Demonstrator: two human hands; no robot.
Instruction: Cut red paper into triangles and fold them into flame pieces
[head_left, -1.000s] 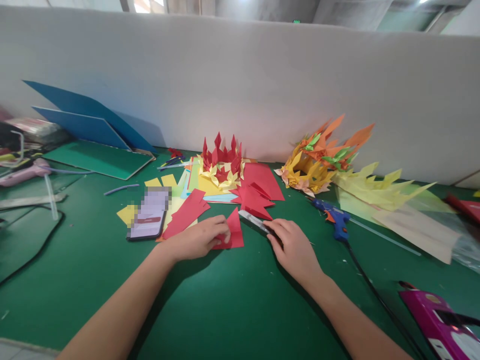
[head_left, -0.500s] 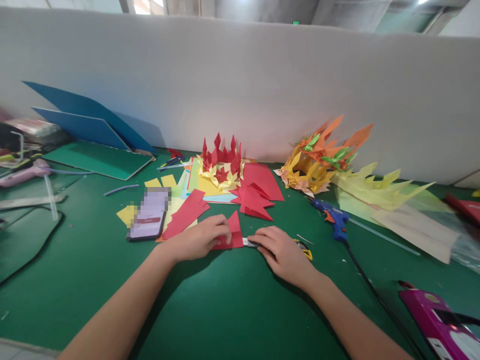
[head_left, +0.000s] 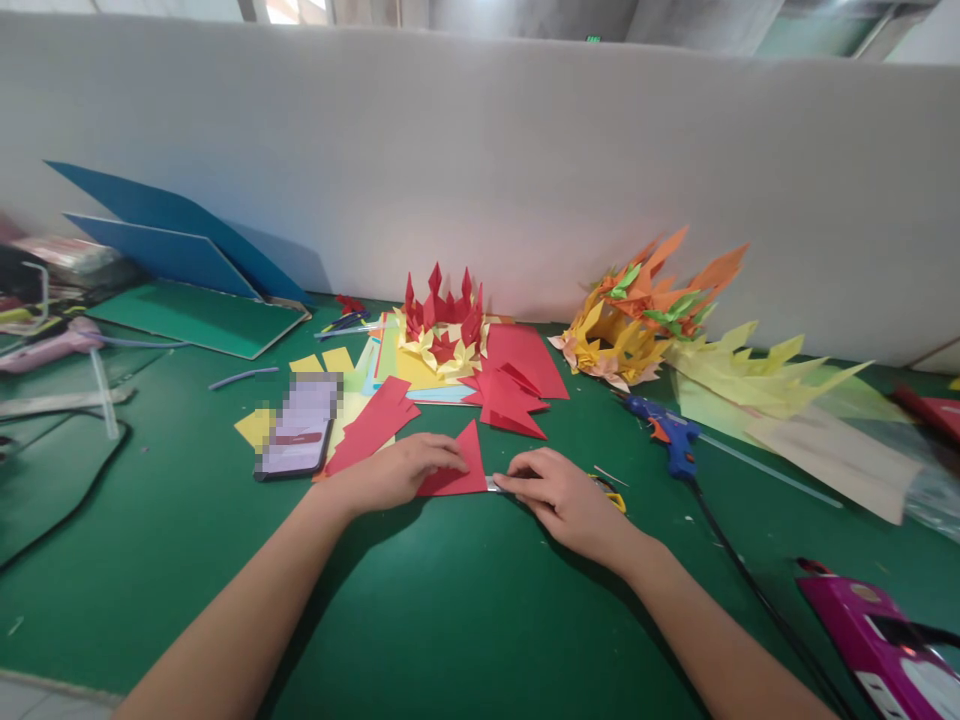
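Observation:
A folded piece of red paper [head_left: 471,462] lies on the green table, one corner pointing up and away. My left hand [head_left: 405,468] holds it from the left, fingers over its face; the paper's left part is hidden under them. Pinched in my right hand [head_left: 559,495] is a slim silver blade-like tool [head_left: 491,484], its end at the paper's lower right corner. Most of that tool is covered by my fingers. Beyond my hands lie cut red strips [head_left: 375,420] and pointed red pieces [head_left: 510,402].
A red and yellow paper crown [head_left: 442,325] stands on coloured sheets. Left are a phone [head_left: 300,425] and a pink glue gun [head_left: 56,345]. Right are yellow-handled scissors [head_left: 616,497], a blue glue gun [head_left: 675,440] with its cord, orange paper crowns [head_left: 637,320] and a magenta power strip [head_left: 874,640].
My left fingers have flattened and moved slightly right over the red paper. My right hand stays near the same spot, with less of the silver tool showing.

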